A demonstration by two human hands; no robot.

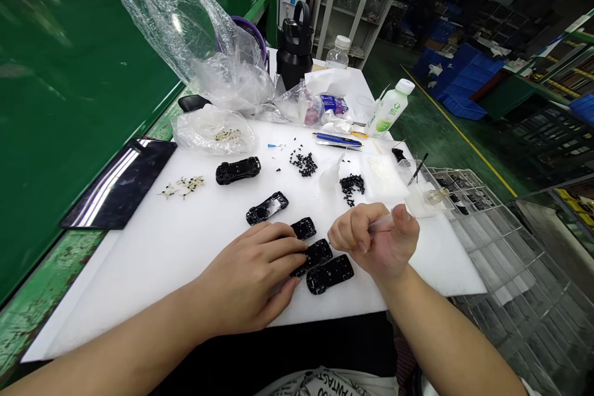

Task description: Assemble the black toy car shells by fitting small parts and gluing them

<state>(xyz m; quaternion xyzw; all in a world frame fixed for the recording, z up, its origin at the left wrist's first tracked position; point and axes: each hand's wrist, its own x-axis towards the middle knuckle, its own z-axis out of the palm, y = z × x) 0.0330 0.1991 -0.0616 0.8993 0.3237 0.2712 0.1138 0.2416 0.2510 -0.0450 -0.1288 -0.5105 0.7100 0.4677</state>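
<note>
My left hand [253,278] lies on the white work sheet [176,241], fingers pressed on a black toy-car chassis [316,254] and holding it down. My right hand [374,241] is closed round a thin clear applicator [387,220] whose tip points at that chassis. Another chassis [330,273] lies just in front of it, and a third [304,228] just behind. Farther back lie two more black car parts [266,208] [238,170]. Heaps of tiny black pieces [352,185] [304,163] sit beyond my hands.
A clear compartment tray [468,198] stands at the right, a dark glossy panel [118,185] at the left. Small pale parts [183,186], crumpled plastic bags [204,49], a black jug [294,46], a white-green bottle [390,109] and a blue knife [337,140] lie at the back.
</note>
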